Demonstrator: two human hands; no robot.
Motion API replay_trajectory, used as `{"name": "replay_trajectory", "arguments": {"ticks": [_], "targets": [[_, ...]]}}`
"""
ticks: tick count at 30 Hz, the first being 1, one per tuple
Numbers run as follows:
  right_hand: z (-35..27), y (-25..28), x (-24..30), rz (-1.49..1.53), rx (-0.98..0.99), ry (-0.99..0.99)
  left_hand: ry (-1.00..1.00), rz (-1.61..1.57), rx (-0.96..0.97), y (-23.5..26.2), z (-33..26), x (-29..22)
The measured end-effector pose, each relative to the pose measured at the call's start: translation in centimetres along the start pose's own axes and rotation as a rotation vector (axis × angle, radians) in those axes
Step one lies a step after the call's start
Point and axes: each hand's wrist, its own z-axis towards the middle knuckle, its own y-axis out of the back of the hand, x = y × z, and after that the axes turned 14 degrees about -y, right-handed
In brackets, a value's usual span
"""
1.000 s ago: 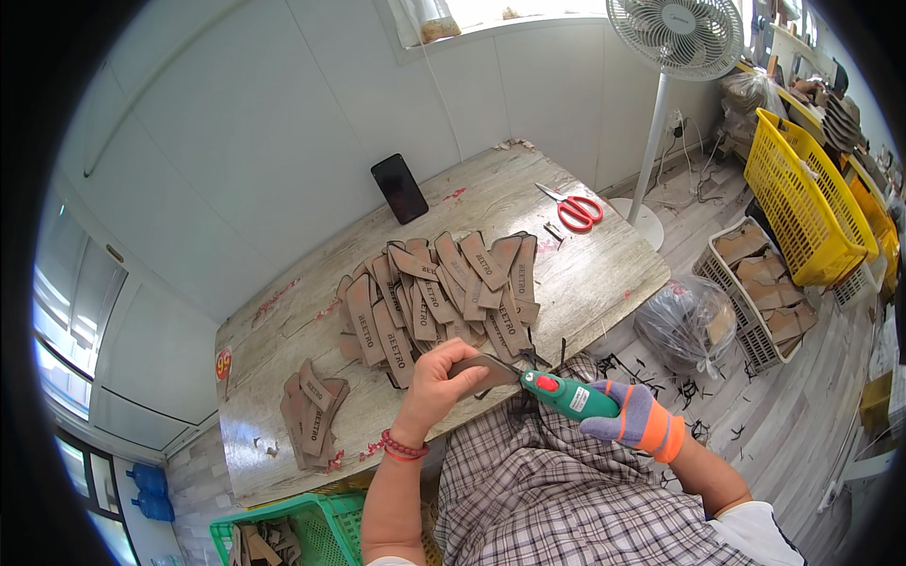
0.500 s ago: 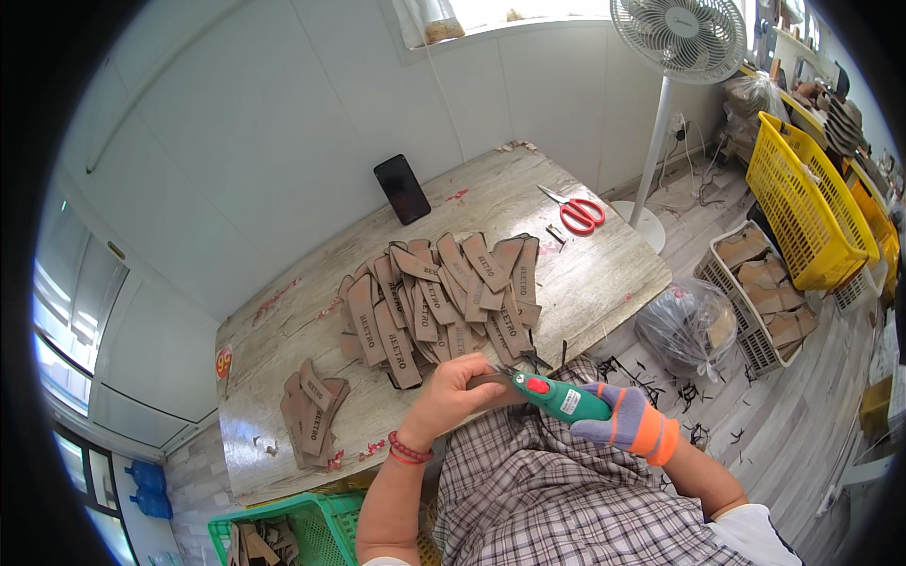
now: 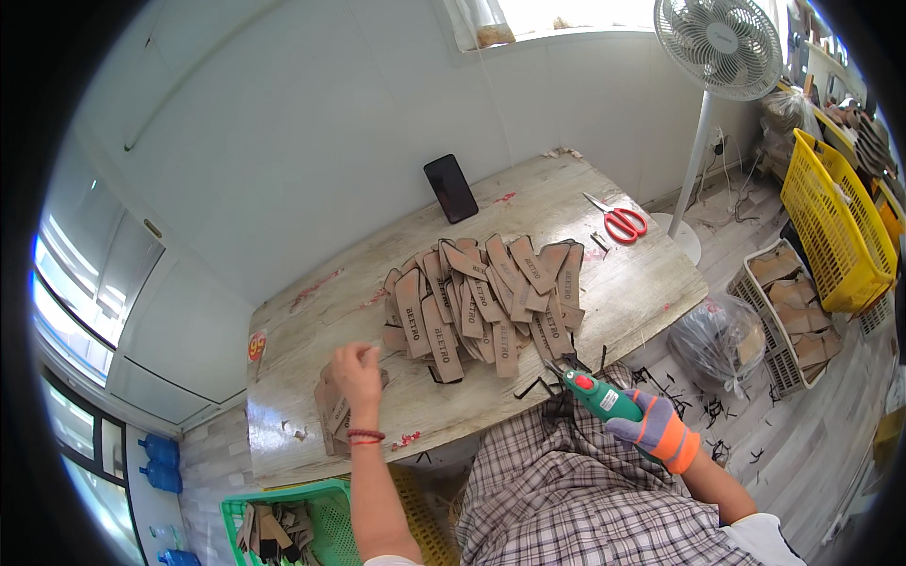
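Observation:
My bare left hand (image 3: 357, 377), with red bead bracelets at its wrist, is over a small pile of brown flat pieces (image 3: 332, 415) on the left of the table. Its fingers are curled down, and what lies under them is hidden. My right hand (image 3: 656, 429), in a grey and orange glove, grips green electric scissors (image 3: 604, 398) with a red button. Their blades point up and left, near the table's front edge, beside black cut-off strips (image 3: 536, 387). A large heap of curved brown pieces (image 3: 472, 311), dark-edged and printed, covers the middle of the table.
Red-handled scissors (image 3: 623, 224) lie at the back right; a black phone (image 3: 451, 189) leans against the wall. A green basket (image 3: 330, 528) stands below on the left. To the right are a plastic bag (image 3: 722, 344), a crate (image 3: 755, 330), a yellow basket (image 3: 830, 226) and a fan (image 3: 722, 47).
My left hand has left the scissors' tip, where it held a brown piece, and moved left to the small pile. The right hand keeps the electric scissors. The whole view has shifted.

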Motion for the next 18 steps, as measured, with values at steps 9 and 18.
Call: {"name": "replay_trajectory", "arguments": {"ticks": [9,18], "targets": [[-0.5,-0.9,0.8,-0.047,-0.015,-0.008,0.256,-0.211,-0.053,-8.8,2.9,-6.5],[0.4,-2.5,1.9,-0.027,-0.027,0.074,0.626,-1.321,-0.262,-3.0,-2.6,-15.1]]}}
